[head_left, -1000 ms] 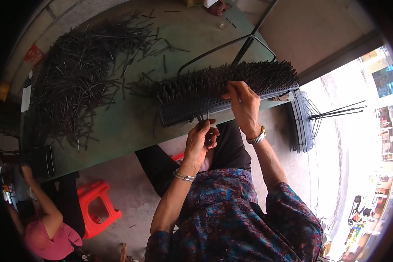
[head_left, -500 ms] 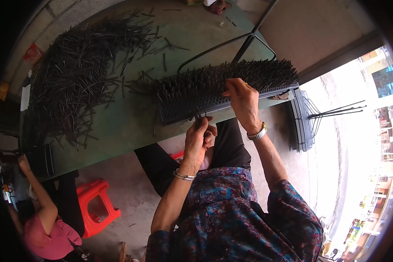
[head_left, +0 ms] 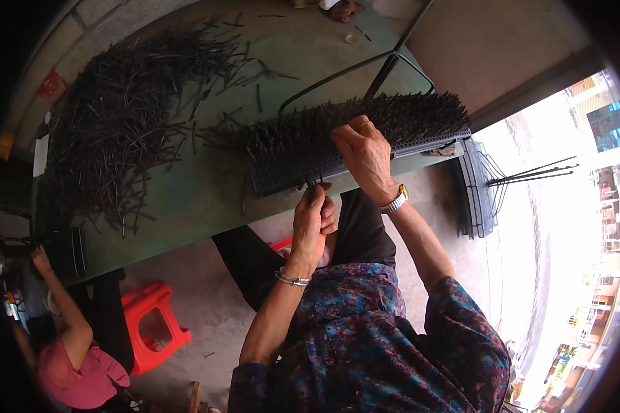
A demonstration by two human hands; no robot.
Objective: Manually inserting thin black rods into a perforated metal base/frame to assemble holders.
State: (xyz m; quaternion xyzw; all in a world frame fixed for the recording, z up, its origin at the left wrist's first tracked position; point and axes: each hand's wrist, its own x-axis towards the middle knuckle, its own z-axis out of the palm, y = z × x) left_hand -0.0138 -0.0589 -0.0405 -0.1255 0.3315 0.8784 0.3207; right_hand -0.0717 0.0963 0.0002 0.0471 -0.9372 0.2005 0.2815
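Note:
A long dark perforated tray (head_left: 269,184) lies near the table's front edge, its holes densely filled with upright black sticks (head_left: 406,113). My left hand (head_left: 314,219) is closed on a few thin black sticks (head_left: 315,184), just in front of the tray's near edge. Over the tray's near side, my right hand (head_left: 366,155) bends down with thumb and fingers pinched together. Its fingertips are among or just above the sticks; whether a stick is between them is too dark to see.
A large heap of loose black sticks (head_left: 117,117) covers the left of the green table (head_left: 179,234). A bent metal frame (head_left: 324,76) stands behind the tray. At lower left are a co-worker in pink (head_left: 83,375) and a red stool (head_left: 160,330). Stacked racks (head_left: 477,189) stand at right.
My right hand has moved left along the tray, lower over its sticks. The left hand has stayed nearly in place, its fingers curled a little tighter.

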